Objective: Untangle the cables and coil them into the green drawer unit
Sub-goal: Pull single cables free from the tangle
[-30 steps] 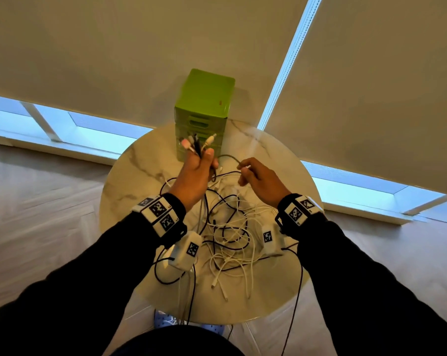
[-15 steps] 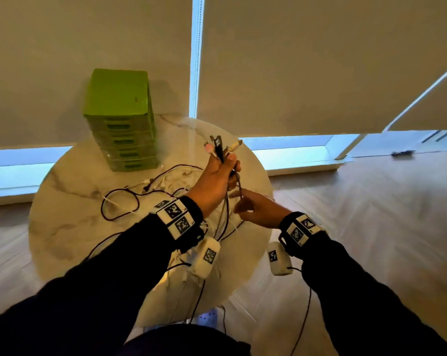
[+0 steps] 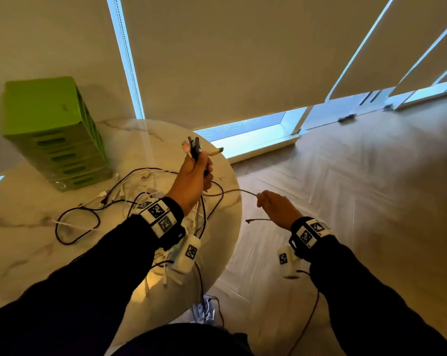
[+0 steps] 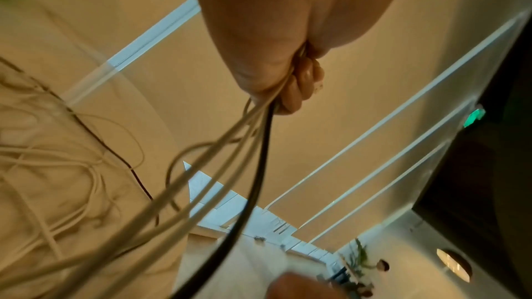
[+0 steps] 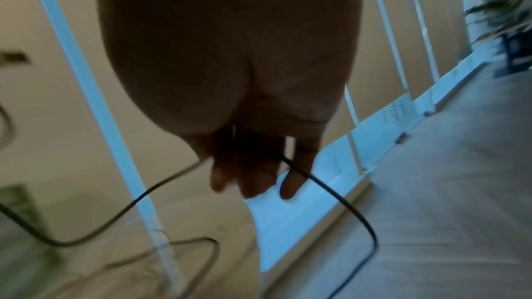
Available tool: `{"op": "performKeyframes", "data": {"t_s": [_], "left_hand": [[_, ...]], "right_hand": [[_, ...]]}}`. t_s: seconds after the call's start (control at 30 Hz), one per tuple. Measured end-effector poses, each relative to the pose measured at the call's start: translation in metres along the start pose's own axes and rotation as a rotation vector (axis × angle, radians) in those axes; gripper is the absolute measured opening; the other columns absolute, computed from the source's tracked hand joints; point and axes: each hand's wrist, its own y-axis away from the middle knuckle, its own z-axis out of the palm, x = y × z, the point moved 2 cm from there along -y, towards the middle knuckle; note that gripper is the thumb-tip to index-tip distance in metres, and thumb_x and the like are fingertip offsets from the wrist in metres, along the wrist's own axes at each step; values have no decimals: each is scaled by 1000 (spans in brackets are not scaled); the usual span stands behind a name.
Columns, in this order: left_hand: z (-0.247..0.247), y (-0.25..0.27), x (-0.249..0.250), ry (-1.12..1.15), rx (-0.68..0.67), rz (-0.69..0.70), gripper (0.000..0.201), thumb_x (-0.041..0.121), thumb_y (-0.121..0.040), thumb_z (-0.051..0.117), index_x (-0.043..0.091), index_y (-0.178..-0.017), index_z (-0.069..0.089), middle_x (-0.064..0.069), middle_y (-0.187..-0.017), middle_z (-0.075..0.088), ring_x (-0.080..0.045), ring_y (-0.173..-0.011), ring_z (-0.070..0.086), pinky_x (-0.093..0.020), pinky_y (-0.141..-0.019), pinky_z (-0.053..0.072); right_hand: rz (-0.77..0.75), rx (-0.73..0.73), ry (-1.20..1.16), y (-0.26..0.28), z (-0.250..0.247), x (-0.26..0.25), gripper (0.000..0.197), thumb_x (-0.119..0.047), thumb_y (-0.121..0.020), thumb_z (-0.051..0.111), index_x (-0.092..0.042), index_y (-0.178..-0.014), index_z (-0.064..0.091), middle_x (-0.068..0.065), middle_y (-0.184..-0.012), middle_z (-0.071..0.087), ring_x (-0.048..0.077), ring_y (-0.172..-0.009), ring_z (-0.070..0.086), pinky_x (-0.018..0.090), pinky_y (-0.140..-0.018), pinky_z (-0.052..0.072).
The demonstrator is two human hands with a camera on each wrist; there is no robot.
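Observation:
My left hand is raised above the round marble table and grips a bundle of cable ends, black and white plugs sticking up from the fist. In the left wrist view the cables trail down from the curled fingers. My right hand is out past the table's right edge, over the floor, pinching one thin cable that stretches back to the left hand. The right wrist view shows that dark cable running between the fingers. A tangle of cables lies on the table. The green drawer unit stands at the far left, drawers closed.
Roller blinds cover the windows behind the table. Wooden floor spreads to the right. White wrist-camera pods hang under both wrists with their own leads dangling down.
The view has swung right, so the drawer unit now sits far left. My right hand has moved out to the right, drawing one cable away from the bundle. The left hand keeps its grip.

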Motion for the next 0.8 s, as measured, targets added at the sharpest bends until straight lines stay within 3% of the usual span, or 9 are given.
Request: {"op": "performKeyframes", "data": {"t_s": [0.07,0.13,0.23,0.33,0.43,0.53,0.67,0.73,0.8], "left_hand": [[-4,0,3,147,-11,-38,25,27,-110,36,18,-88,44,4,-73,46,-8,-56,31,-22,-53,27],[-6,0,4,265,-34,-85,25,26,-110,37,17,-87,44,4,-70,44,-8,-56,32,-22,-52,29],[-8,2,-1,351,-46,-125,24,26,-110,38,15,-89,45,2,-70,43,-10,-56,35,-23,-53,32],[-11,3,-5,365,-47,-131,23,27,-109,38,14,-91,45,0,-72,41,-12,-58,38,-24,-54,36],[-16,4,-5,316,-12,-125,24,28,-109,39,14,-92,47,0,-72,43,-12,-60,45,-25,-56,41],[-25,5,-1,140,88,-86,28,32,-109,38,15,-89,47,1,-71,46,-11,-63,52,-22,-57,47],[-37,6,-2,-98,181,-23,27,36,-109,34,19,-92,46,2,-75,41,-8,-59,42,-22,-54,37],[-40,8,-3,-56,185,-31,25,35,-110,32,21,-92,44,3,-74,35,-7,-55,31,-23,-53,28],[-41,10,-1,5,171,-49,24,31,-110,31,20,-92,41,3,-72,31,-7,-54,24,-25,-54,21]], "right_hand": [[185,-195,24,1,20,36,17,-16,-104,40,-20,-98,56,4,-89,62,20,-79,60,37,-76,49],[265,-331,-13,7,40,45,17,-14,-99,45,-17,-110,57,7,-90,66,17,-74,61,35,-77,55],[110,-396,-76,10,61,9,49,-15,-93,58,-23,-139,44,5,-120,61,17,-105,59,31,-90,49],[-163,-337,-263,14,66,-47,76,-17,-89,69,-30,-152,30,-1,-148,44,13,-135,41,28,-102,39],[-341,-234,-392,19,59,-89,52,-20,-94,66,-30,-139,42,-6,-124,58,4,-114,53,22,-95,44],[-428,-126,-432,23,45,-112,10,-28,-100,58,-22,-100,50,0,-80,52,12,-71,48,29,-71,47],[-442,96,-401,21,20,-112,23,-31,-107,43,-18,-89,49,-2,-68,49,4,-58,41,18,-57,36],[-372,218,-408,15,6,-105,31,-33,-107,40,-9,-94,53,6,-69,52,8,-57,40,20,-55,33],[-253,220,-308,5,-5,-88,34,-36,-108,37,-11,-93,55,2,-69,56,12,-58,47,25,-59,37]]}}
